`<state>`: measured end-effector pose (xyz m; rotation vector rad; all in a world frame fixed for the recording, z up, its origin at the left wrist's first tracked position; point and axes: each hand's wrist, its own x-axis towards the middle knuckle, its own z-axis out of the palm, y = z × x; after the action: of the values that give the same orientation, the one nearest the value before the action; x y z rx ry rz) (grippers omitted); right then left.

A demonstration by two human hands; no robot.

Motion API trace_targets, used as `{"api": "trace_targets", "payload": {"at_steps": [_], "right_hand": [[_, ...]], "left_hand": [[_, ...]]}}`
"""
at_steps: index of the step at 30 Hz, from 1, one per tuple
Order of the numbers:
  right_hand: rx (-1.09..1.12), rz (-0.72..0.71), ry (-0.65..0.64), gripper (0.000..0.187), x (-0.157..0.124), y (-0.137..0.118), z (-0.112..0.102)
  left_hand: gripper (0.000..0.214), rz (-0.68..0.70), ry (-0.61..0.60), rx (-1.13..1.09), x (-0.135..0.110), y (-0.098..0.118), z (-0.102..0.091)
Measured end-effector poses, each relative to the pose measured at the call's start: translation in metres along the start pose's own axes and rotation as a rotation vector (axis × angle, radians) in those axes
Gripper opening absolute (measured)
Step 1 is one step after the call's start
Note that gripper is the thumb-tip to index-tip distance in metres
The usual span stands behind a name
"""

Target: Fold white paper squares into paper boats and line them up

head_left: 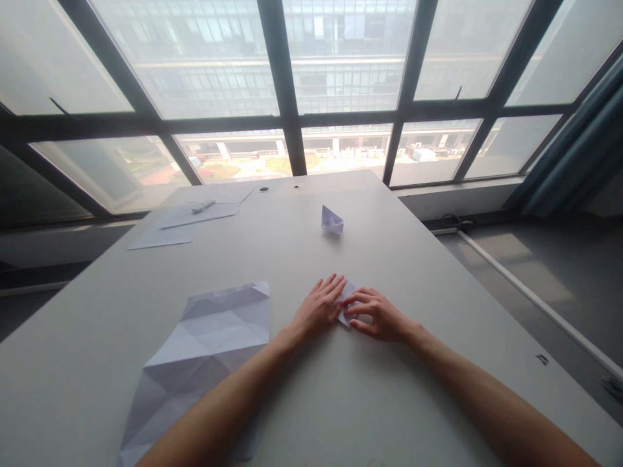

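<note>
A small folded piece of white paper [347, 318] lies flat on the white table, partly covered by both hands. My left hand [321, 303] rests on its left side, fingers stretched out and lying flat. From the right, my right hand [374, 314] touches the paper with its fingers slightly bent and apart. Beyond the hands stands a small folded paper boat [331, 222]. Under and beside my left forearm is a large creased sheet of paper [214, 331], unfolded, with its lower part hidden by the arm.
Several flat sheets of paper [170, 235] lie at the table's far left, a small whitish item [203, 205] on top. A round cable hole [263, 189] is near the far edge. Large windows rise behind the table [418, 272]; a blue curtain [574, 143] hangs at right.
</note>
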<state>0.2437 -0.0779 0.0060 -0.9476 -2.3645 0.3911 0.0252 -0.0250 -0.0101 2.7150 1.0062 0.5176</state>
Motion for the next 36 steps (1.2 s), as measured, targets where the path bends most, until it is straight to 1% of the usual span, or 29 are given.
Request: {"api": "trace_targets", "payload": {"at_steps": [2,3,5,7,9,13,16,18,22,24,26,29,31,33,36], "right_hand": [[0.019,-0.006,0.047,0.01,-0.001,0.003,0.004],[0.015,0.012,0.084,0.01,-0.001,0.005,0.006],[-0.023,0.072,0.162,0.012,-0.001,0.009,0.009],[-0.079,0.132,0.198,0.015,-0.001,0.012,0.01],[-0.115,0.159,0.18,0.017,-0.001,0.014,0.011],[-0.13,0.177,0.139,0.012,-0.002,0.012,0.01],[-0.128,0.194,0.144,0.017,-0.002,0.012,0.009],[-0.141,0.237,0.203,0.023,-0.003,0.014,0.009],[-0.175,0.35,0.403,0.026,-0.004,0.023,0.007],[-0.165,0.362,0.431,0.028,-0.005,0.026,0.007],[-0.134,0.341,0.382,0.031,-0.005,0.027,0.009],[-0.11,0.292,0.23,0.037,-0.006,0.026,0.013],[-0.132,0.291,0.15,0.037,-0.006,0.026,0.016],[-0.162,0.312,0.116,0.034,-0.006,0.026,0.018],[-0.185,0.335,0.109,0.033,-0.007,0.026,0.018]], "left_hand": [[0.054,-0.018,-0.086,0.059,-0.001,0.0,0.003],[0.054,-0.026,-0.107,0.082,-0.001,0.0,0.003],[0.055,-0.032,-0.121,0.112,-0.001,0.0,0.004],[0.055,-0.034,-0.118,0.123,-0.002,0.0,0.003],[0.055,-0.04,-0.107,0.122,-0.002,0.0,0.002],[0.052,-0.046,-0.088,0.102,-0.003,0.001,0.0],[0.053,-0.057,-0.078,0.079,-0.003,0.002,-0.001],[0.053,-0.062,-0.073,0.068,-0.003,0.002,-0.001],[0.053,-0.068,-0.07,0.068,-0.003,0.003,-0.001],[0.054,-0.069,-0.076,0.067,-0.003,0.003,-0.001],[0.057,-0.069,-0.087,0.061,-0.003,0.003,-0.002],[0.06,-0.079,-0.097,0.059,-0.003,0.003,-0.002],[0.061,-0.084,-0.098,0.062,-0.003,0.003,-0.001],[0.061,-0.085,-0.099,0.063,-0.004,0.003,-0.001],[0.061,-0.083,-0.096,0.045,-0.004,0.003,-0.001]]}}
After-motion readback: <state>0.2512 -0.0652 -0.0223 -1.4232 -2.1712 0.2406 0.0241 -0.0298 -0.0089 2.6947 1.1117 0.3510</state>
